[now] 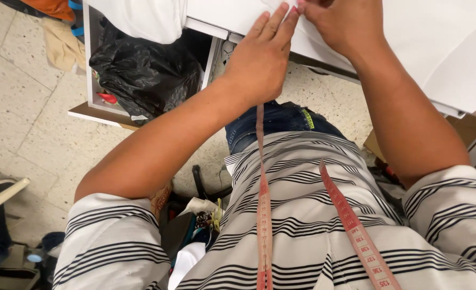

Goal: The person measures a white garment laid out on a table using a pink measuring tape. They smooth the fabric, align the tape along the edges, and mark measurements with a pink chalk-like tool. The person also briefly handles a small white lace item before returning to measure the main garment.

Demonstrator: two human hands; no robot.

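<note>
Left hand (259, 59) presses flat on white cloth (356, 32); right hand (342, 21) pinches its edge beside it; a loosened pinch could let it slip.

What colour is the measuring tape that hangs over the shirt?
The measuring tape is pinkish red, best seen in the head view.

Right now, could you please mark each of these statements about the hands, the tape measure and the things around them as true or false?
1. Both hands rest on white material at the table edge. True: left hand, right hand, white material.
2. A yellow tape measure lies coiled on the floor. False: the pink tape measure hangs down over the striped shirt.
3. A black plastic bag sits under the table. True.
4. The left hand holds scissors. False: its fingers lie flat, holding no tool.
</note>
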